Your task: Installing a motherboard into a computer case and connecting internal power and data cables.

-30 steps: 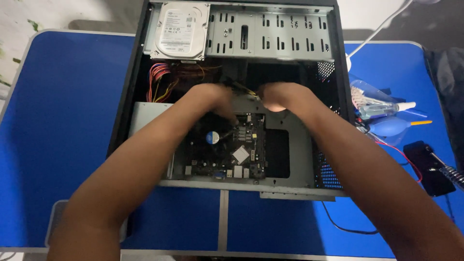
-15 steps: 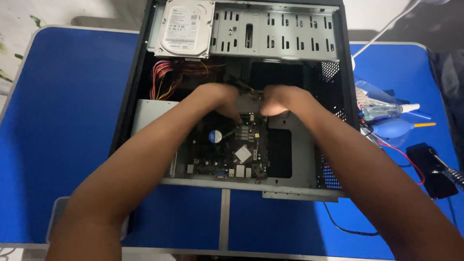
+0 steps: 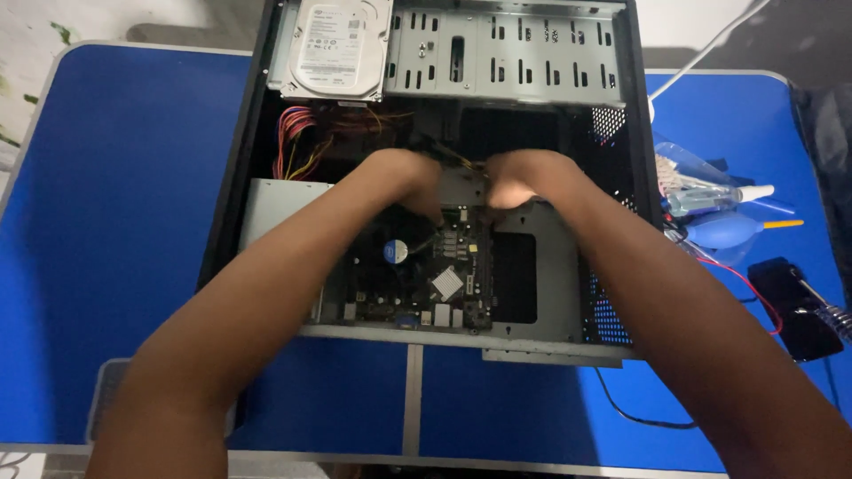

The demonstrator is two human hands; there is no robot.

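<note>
An open black computer case (image 3: 497,341) lies flat on a blue table (image 3: 115,222). Both my hands reach into it. My left hand (image 3: 404,177) and my right hand (image 3: 524,177) meet at the far edge of the small green motherboard (image 3: 426,275). Their fingers are curled down around a plug on yellow and black wires (image 3: 457,160). The plug itself is mostly hidden under my fingers. A silver hard drive (image 3: 333,44) sits in the far left bay.
Red and yellow cables (image 3: 297,142) bunch beside the grey power supply (image 3: 271,208). A perforated metal drive cage (image 3: 515,53) fills the far end. Right of the case lie a clear bag with a bottle (image 3: 701,191), a blue air blower (image 3: 728,226) and a black device (image 3: 790,302).
My hands stay together at the board's far edge, with only a slight shift of the fingers. Nothing else has moved.
</note>
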